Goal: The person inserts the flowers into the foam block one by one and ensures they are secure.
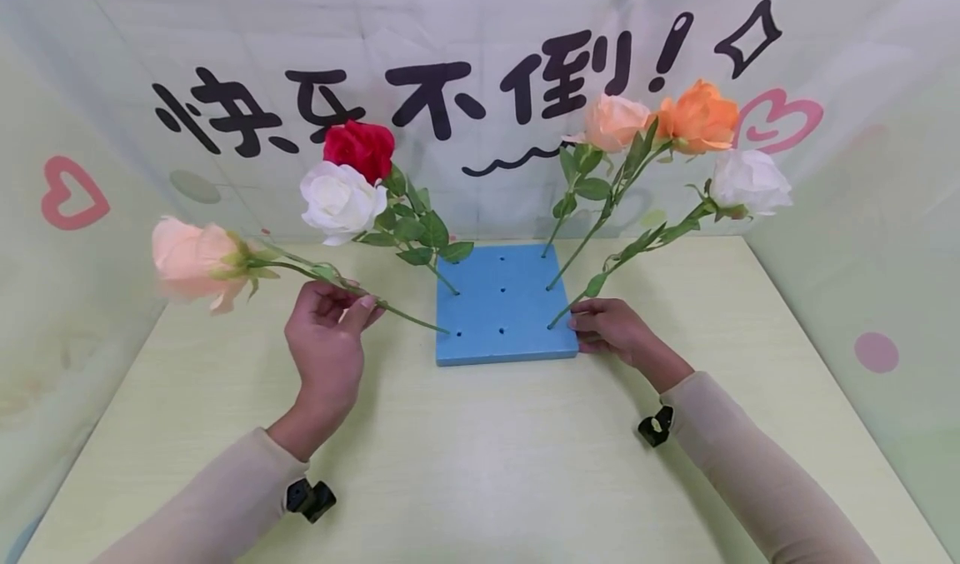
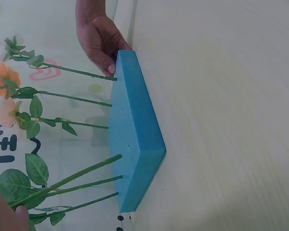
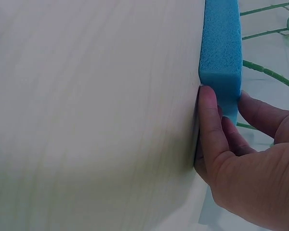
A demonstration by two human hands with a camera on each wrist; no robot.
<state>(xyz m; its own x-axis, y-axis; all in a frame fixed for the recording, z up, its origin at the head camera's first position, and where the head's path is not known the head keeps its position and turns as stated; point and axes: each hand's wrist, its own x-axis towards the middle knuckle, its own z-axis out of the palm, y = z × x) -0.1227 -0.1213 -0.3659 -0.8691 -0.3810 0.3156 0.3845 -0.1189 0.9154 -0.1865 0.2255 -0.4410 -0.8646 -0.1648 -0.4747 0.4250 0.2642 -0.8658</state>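
Note:
My left hand [image 1: 327, 343] pinches the green stem of a pale pink rose [image 1: 197, 262], whose bloom leans far left. The stem's lower end meets the blue foam block [image 1: 480, 348] by its front-left hole; I cannot tell whether it is inside. With thumb on top and fingers against the side, my right hand [image 3: 253, 178] grips the block's right edge. A red rose [image 1: 360, 149] and a white rose [image 1: 342, 202] stand along the block's left side. On the right side stand a peach rose [image 1: 615, 122], an orange rose [image 1: 697, 117] and another white rose [image 1: 750, 182].
The block lies on a pale wooden table [image 1: 480, 464], and several small holes show along its middle. Behind it hangs a white sheet [image 1: 420, 31] with black lettering and pink hearts. Side panels flank the table.

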